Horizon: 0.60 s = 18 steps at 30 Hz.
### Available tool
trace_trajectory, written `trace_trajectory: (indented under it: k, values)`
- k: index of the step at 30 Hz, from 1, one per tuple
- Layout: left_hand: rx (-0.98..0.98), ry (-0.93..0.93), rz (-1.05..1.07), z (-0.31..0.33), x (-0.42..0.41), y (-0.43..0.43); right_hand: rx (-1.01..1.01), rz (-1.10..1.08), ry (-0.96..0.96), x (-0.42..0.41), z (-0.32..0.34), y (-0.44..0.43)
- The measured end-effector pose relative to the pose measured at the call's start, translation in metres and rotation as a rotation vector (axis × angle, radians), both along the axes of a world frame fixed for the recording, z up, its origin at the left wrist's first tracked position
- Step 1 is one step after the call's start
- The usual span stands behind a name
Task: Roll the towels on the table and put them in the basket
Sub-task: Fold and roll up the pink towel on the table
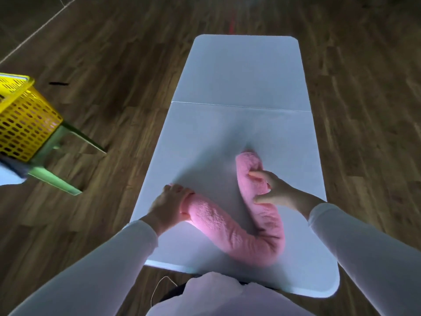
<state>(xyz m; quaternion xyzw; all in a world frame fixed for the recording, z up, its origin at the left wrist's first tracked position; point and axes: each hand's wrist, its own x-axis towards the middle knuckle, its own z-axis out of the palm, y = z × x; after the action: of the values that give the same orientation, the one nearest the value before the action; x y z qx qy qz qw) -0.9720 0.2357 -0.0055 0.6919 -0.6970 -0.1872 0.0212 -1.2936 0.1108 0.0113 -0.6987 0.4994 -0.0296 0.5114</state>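
A pink towel [230, 229], rolled into a long sausage, lies bent in a V on the near half of the white table [239, 71]. My left hand [168, 206] grips the roll's left end near the table's left edge. My right hand [275, 190] holds the right arm of the roll, with its thumb and fingers curled around it. The roll's bend lies close to the table's near edge. A yellow perforated basket [20, 124] stands far left on a green stool [57, 176], off the table.
The table is a folding one with a seam across its middle. A dark wooden floor surrounds it. Something white and blue [9, 172] shows at the left edge below the basket. A thin cord [159, 290] hangs near my body.
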Motion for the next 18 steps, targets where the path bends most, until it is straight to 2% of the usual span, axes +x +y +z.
trace_trajectory:
  k: [5, 12, 15, 18]
  values:
    - [-0.042, 0.076, 0.07, 0.004, -0.016, 0.02, -0.055, 0.183, 0.02, 0.05, -0.002, -0.004]
    - [-0.021, 0.086, 0.093, 0.003, -0.002, 0.037, 0.037, 0.478, 0.012, 0.11, -0.007, 0.017]
    - [-0.025, -0.023, 0.063, 0.002, 0.012, 0.041, 0.038, 0.505, 0.001, 0.119, -0.011, 0.021]
    - [-0.034, -0.163, -0.067, 0.003, 0.017, 0.03, 0.07, 0.515, 0.014, 0.116, -0.009, 0.023]
